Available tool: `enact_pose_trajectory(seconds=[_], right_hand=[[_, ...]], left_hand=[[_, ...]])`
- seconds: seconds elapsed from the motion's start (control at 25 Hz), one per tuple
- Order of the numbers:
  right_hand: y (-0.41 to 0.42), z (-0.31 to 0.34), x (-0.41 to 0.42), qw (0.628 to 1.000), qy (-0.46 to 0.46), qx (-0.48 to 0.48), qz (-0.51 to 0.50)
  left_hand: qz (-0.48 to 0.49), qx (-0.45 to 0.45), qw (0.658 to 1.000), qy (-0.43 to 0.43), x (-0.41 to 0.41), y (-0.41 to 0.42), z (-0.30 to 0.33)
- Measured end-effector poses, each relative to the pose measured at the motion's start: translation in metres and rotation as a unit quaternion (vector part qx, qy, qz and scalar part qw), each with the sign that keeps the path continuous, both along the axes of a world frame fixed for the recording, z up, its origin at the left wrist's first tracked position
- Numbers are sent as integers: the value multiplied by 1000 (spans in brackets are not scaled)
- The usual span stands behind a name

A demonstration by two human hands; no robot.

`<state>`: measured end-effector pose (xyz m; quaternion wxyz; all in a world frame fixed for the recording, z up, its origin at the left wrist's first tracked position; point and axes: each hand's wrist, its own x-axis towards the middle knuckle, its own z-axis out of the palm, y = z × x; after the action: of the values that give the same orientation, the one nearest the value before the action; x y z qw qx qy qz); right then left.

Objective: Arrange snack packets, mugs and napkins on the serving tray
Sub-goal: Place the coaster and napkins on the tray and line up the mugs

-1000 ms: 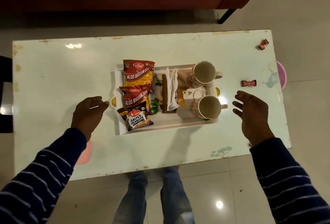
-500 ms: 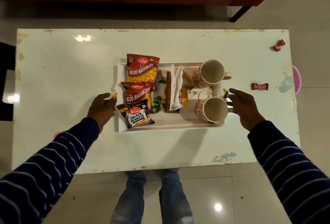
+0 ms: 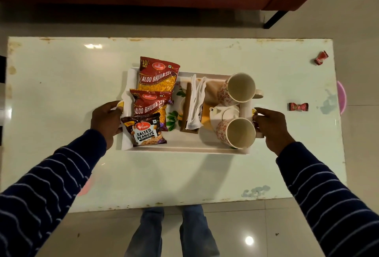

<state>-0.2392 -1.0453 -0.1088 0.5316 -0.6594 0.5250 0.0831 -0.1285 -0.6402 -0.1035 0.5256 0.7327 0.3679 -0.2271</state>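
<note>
1. Counter (image 3: 61, 92): white glossy top with chipped edges; it carries the serving tray between the two hands.
2. Serving tray (image 3: 184, 147): white, rectangular, gripped at both short ends.
3. Left hand (image 3: 106, 120): fingers curled closed around the tray's left handle.
4. Right hand (image 3: 270, 127): fingers curled closed around the tray's right handle.
5. Aloo bhujia sev packets: far packet (image 3: 158, 74) beyond the left hand, overhanging the tray's far rim; near packet (image 3: 150, 106) just beside that hand, overlapping the first.
6. Salted peanuts packet (image 3: 144, 132): touching the left hand, overlapping the near sev packet.
7. Mugs: one (image 3: 239, 89) beyond the right hand; one (image 3: 238, 132) just beside it.
8. Napkins (image 3: 196, 103): white, standing in a brown holder midway between the hands.
9. Wrapped candies (image 3: 298, 106): on the counter beyond the right hand, well apart from the tray.
</note>
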Motion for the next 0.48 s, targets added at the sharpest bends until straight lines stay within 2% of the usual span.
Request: enact_pose_trajectory(seconds=[0.48], right_hand=[[-21, 3, 29, 1000, -22, -6, 17]], left_hand=[[-16, -21, 1000, 14, 13, -12, -8]])
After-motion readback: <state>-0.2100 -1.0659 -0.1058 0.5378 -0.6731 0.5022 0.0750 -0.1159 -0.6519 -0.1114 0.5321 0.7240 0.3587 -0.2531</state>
